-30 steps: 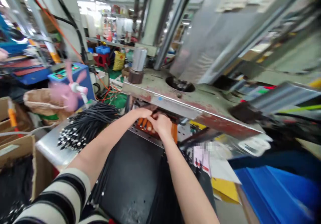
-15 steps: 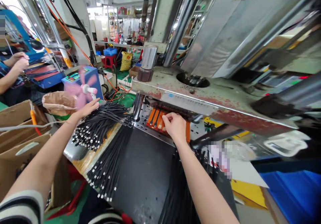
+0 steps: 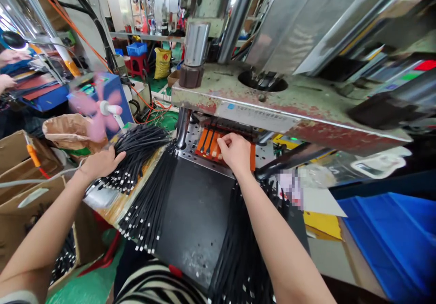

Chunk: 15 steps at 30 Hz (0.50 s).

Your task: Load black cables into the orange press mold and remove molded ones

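My right hand (image 3: 235, 153) is over the orange mould plate (image 3: 213, 144) inside the press, thumb and fingertips pinched together. What they pinch, if anything, is hidden. Short black cable pieces (image 3: 205, 146) lie in slots at the plate's left side, with small pale parts beside them. On the left, my left hand (image 3: 102, 162) is spread with its thumb apart, at the edge of a heap of black cables (image 3: 139, 145) with silvery ends. It appears to hold nothing; whether it touches the cables I cannot tell.
The press's heavy upper plate (image 3: 238, 97) hangs over the mould. More black cables (image 3: 150, 204) lie left on the black board (image 3: 194, 213), others (image 3: 238, 249) to its right. A pink fan (image 3: 102, 108), cardboard boxes (image 3: 68, 231) and blue bins (image 3: 391, 231) stand around.
My left hand has drawn back from beside the fan to the near-left edge of the cable heap. The right hand stays pinched at the orange plate. The view has tilted down.
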### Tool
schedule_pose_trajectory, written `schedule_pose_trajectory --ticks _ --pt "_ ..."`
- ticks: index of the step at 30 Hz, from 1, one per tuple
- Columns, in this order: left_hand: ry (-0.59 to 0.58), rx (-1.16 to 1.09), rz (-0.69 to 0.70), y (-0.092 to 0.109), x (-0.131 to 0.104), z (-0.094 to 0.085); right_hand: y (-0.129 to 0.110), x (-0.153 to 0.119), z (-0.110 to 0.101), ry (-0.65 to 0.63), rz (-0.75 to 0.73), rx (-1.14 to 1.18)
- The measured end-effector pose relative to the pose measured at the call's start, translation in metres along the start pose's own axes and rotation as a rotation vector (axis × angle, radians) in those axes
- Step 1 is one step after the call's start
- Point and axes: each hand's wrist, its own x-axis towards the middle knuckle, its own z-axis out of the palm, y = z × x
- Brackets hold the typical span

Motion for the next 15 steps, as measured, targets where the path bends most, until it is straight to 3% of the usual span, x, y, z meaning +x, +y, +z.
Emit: schedule_pose_trajectory --ticks 4,9,11,13,15 --pt "0.084 0.151 -0.148 0.037 -0.014 0.009 -0.002 0.000 -0.002 0.009 -0.002 -0.001" --pt "0.235 0.078 -0.208 0.051 -0.018 0.008 -0.006 -0.008 -0.012 0.014 0.011 0.092" --pt "0.408 0.059 -0.116 0.057 -0.024 0.007 -0.006 -0.021 -0.020 0.039 -0.017 0.112" --pt "0.534 0.031 0.122 0.071 -0.032 0.010 -0.004 -0.040 -0.033 0.055 -0.068 0.068" --pt "0.472 0.002 0.386 0.093 -0.037 0.017 0.001 -0.063 -0.048 0.044 -0.077 -0.061"
